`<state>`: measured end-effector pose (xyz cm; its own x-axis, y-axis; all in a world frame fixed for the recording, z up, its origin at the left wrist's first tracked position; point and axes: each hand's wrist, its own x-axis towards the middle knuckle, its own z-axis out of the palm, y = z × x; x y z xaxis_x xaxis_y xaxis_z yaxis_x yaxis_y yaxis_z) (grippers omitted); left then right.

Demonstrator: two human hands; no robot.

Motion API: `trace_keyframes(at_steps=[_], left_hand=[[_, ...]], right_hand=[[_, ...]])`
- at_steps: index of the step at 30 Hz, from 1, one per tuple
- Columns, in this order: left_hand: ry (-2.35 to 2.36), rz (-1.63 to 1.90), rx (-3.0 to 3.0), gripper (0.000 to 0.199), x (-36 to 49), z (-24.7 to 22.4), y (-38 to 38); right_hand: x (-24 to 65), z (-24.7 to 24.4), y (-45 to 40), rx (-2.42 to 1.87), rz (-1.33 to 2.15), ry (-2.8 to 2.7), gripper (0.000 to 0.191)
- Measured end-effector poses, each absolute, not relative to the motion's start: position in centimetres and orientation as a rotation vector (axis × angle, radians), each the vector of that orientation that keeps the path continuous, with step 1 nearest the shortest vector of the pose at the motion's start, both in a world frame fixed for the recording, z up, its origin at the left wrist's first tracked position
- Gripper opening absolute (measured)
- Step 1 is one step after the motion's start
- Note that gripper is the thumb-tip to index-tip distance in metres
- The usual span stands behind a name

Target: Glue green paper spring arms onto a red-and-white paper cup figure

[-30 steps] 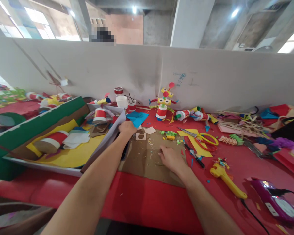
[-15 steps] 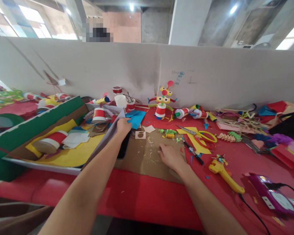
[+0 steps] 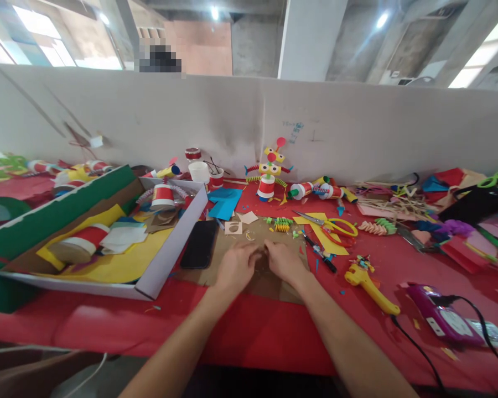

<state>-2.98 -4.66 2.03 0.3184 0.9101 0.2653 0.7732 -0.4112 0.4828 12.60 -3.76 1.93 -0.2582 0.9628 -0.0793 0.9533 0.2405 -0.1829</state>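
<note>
Over a brown cardboard mat [image 3: 216,265], my left hand [image 3: 237,264] and my right hand [image 3: 285,262] almost meet. The fingers of each are curled inward. Whatever lies between the fingertips is too small or hidden to name. Just beyond them are a pale card with a round cut-out [image 3: 233,228] and thin paper scraps. A black phone [image 3: 199,244] lies left of my left hand. Green and orange folded paper springs [image 3: 283,223] sit past my right hand. Scissors [image 3: 331,224] and a black pen-like tool [image 3: 320,254] lie to the right.
On the left stands an open box [image 3: 166,251] with paper and cups. A paper-cup figure [image 3: 266,187] stands near the back partition [image 3: 170,116]. At right lie a yellow glue gun [image 3: 373,288], its cord and a purple device [image 3: 444,315]. Blue paper [image 3: 224,203] lies behind the mat.
My left hand has left the blue paper beside the box and come right to my right hand. The phone is now uncovered. My right hand's fingers have curled in. The view has shifted slightly.
</note>
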Motion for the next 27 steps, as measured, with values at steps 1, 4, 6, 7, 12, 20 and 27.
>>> trace_keyframes(at_steps=[1,4,6,7,12,20,27], left_hand=[[1.480,0.683,2.408,0.027,-3.1,1.3,-5.7],[1.411,0.603,2.535,0.032,-3.6,-0.7,-8.4],[1.388,0.625,2.590,0.030,-4.1,-1.6,-9.7],[1.372,0.661,2.619,0.029,-4.4,-1.9,-10.2],[1.294,0.903,2.648,0.034,-5.1,-2.2,-11.2],[1.432,1.044,2.492,0.032,-5.7,-1.9,-11.3],[1.515,1.391,2.113,0.030,-6.4,-1.1,-11.4]], right_hand=[[12.6,1.9,-3.8,-1.879,0.299,-2.436,0.022],[12.5,1.8,-3.8,-1.873,0.295,-2.439,0.021],[12.6,1.7,-3.7,-1.875,0.296,-2.442,0.022],[12.6,1.7,-3.6,-1.876,0.300,-2.444,0.022],[12.9,2.5,-4.4,-1.833,0.328,-2.464,0.026],[13.1,1.9,-11.2,-1.661,0.290,-2.388,0.023],[13.1,-0.3,-14.1,-1.614,0.299,-2.147,0.026]])
